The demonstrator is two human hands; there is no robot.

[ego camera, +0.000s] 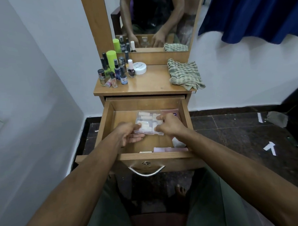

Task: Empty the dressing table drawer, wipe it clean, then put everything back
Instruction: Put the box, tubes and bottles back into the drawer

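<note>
Both hands reach into the open drawer and hold a clear plastic box of pale pieces: the left hand grips its left edge, fingers curled beneath, and the right hand pinches its right side, hiding that end. Behind the right hand a pink item is mostly covered. Beyond the hands, on the table, stand small bottles and a checked cloth.

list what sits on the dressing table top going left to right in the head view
bottles → white jar → checked cloth
</note>
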